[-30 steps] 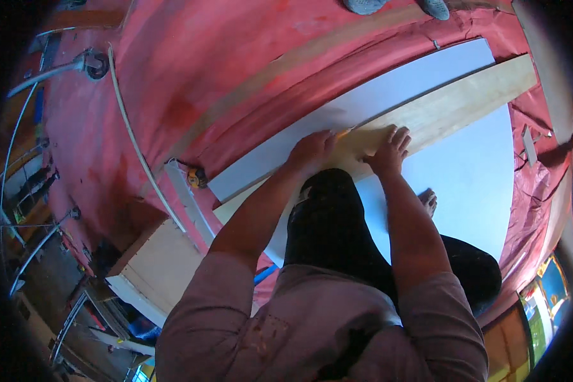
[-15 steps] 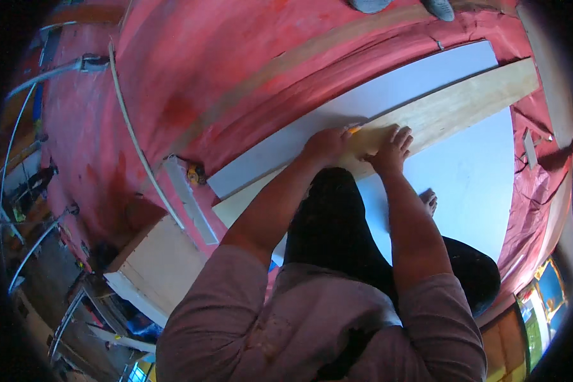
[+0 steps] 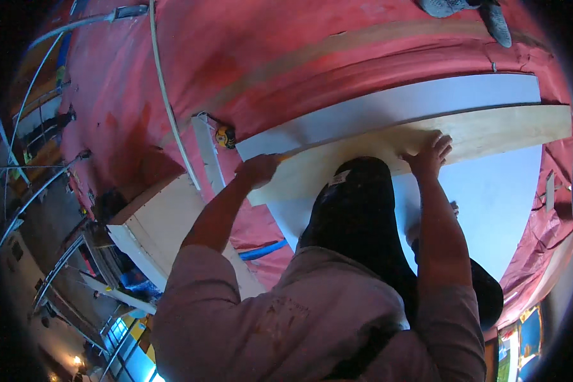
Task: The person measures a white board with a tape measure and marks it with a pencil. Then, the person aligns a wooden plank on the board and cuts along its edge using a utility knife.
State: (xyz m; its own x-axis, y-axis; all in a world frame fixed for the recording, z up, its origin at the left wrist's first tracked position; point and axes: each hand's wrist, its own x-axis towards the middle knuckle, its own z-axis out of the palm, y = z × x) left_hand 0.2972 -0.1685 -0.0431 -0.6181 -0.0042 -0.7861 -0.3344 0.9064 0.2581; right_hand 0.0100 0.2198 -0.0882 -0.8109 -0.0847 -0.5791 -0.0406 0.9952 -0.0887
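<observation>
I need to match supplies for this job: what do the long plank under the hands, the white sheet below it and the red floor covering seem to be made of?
Plank: pale bare wood, faint grain, unfinished, probably softwood. White sheet: smooth, matte, rigid-looking panel; board or drywall, hard to say. Red covering: dull paper-like floor protection, creased, with a taped seam.

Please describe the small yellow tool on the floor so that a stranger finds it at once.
Start from the red floor covering. Follow the long white panel to its left end. There, against a pale strip, lies a tape measure, the only round yellow thing nearby.
</observation>
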